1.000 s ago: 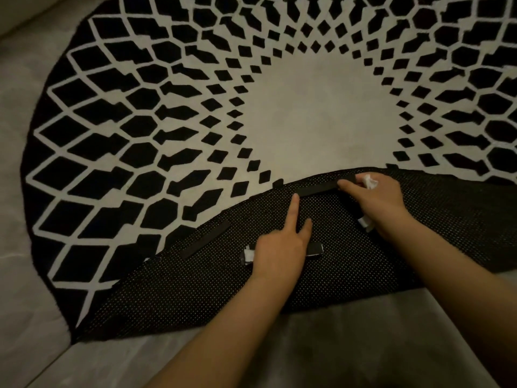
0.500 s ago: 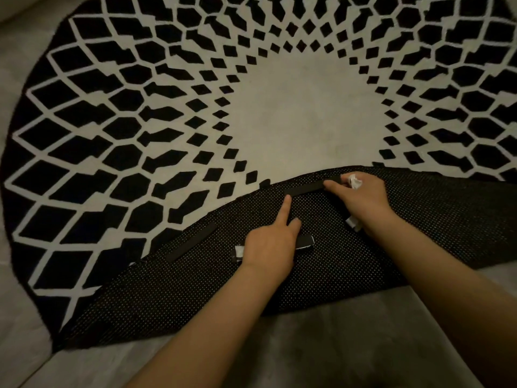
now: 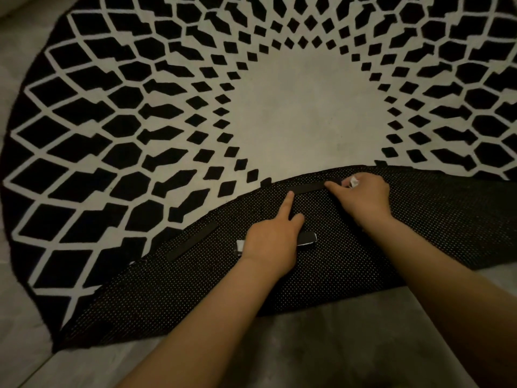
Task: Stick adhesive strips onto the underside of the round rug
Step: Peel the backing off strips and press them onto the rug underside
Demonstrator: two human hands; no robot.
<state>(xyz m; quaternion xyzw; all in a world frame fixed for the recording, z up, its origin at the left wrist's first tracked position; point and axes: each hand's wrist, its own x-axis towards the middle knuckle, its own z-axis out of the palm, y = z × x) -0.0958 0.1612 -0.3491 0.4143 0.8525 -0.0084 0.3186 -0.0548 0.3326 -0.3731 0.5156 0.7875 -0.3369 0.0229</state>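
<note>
The round black-and-white rug (image 3: 307,107) lies on the floor with its near edge folded over, showing the black dotted underside (image 3: 419,233). A black adhesive strip (image 3: 309,187) lies near the fold line. My left hand (image 3: 272,242) presses its index fingertip on the strip's left end, while its curled fingers hold a spare strip (image 3: 307,238) with white ends. My right hand (image 3: 363,197) presses its index finger on the same strip further right and grips crumpled white backing paper (image 3: 353,181). Another black strip (image 3: 193,242) sits stuck on the underside to the left.
Grey floor (image 3: 349,340) shows in front of the folded edge and along the left side (image 3: 11,65). Both of my forearms reach in from the bottom of the view.
My right index finger has slid a little leftward along the strip, toward my left fingertip. The left hand keeps its place; the view has shifted slightly.
</note>
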